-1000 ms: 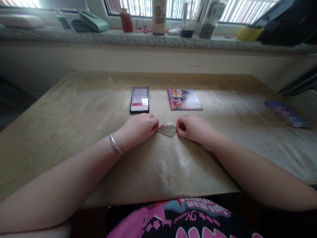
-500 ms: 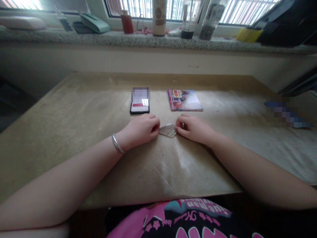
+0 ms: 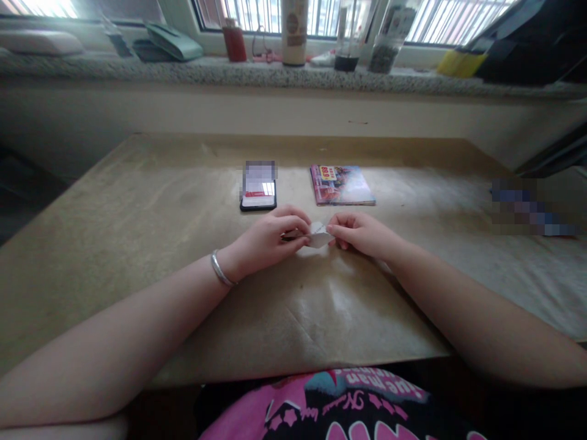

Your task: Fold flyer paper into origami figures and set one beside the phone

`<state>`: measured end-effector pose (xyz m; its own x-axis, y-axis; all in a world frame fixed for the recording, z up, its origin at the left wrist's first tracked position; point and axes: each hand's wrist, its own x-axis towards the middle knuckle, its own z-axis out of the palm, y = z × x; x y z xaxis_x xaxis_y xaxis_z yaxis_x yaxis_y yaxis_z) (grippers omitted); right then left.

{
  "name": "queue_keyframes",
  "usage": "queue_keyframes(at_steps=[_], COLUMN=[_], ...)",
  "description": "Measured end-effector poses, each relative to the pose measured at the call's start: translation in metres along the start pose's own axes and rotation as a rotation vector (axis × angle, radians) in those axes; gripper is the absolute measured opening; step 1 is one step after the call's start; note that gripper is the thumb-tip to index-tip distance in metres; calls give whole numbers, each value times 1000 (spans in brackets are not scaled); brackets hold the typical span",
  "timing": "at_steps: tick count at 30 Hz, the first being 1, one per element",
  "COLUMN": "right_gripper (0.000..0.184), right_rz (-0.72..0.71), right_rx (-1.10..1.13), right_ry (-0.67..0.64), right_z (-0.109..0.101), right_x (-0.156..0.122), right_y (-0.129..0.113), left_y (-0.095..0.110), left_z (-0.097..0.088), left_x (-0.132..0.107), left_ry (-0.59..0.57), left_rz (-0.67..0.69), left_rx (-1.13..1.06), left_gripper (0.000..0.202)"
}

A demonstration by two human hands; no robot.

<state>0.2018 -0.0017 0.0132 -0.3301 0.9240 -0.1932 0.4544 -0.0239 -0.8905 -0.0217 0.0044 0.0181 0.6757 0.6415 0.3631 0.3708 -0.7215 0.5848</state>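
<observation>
Beige worktop (image 3: 293, 330) is lit from a window (image 3: 266, 12). Folded paper (image 3: 320, 236) is held between the left hand (image 3: 270, 235) and the right hand (image 3: 360, 233), each pinched narrowly on 1 end. Since 0.5 s ago, a plainer pale face has been turned up and the left thumb and fingers have been parted more. Beyond, the phone (image 3: 259, 197) and booklet (image 3: 348, 185) are unmoved.

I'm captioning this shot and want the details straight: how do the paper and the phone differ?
Held or not: the paper is between the fingers of the left hand and right hand; the phone lies unheld on the table.
Look: the paper is pale and folded; the phone has a dark rim and bright screen.
Size: the paper's visible part is smaller than the phone.
Shared: both are near the table's middle.
</observation>
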Motion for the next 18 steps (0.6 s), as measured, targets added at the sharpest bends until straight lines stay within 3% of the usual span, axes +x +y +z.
queue_keyframes(at_steps=[7, 12, 18], right_gripper=[22, 15, 11], right_rz=[-151, -286, -352], right_rx=[-182, -392, -460], right_ry=[94, 208, 220], right_z=[6, 10, 13], right_x=[2, 2, 5], right_y=[9, 8, 7], left_y=[-8, -12, -11], left_z=[5, 7, 10], left_x=[3, 3, 3], left_ry=[24, 18, 19], left_rz=[-176, -175, -154], left_rx=[79, 186, 253], left_gripper=[15, 15, 15])
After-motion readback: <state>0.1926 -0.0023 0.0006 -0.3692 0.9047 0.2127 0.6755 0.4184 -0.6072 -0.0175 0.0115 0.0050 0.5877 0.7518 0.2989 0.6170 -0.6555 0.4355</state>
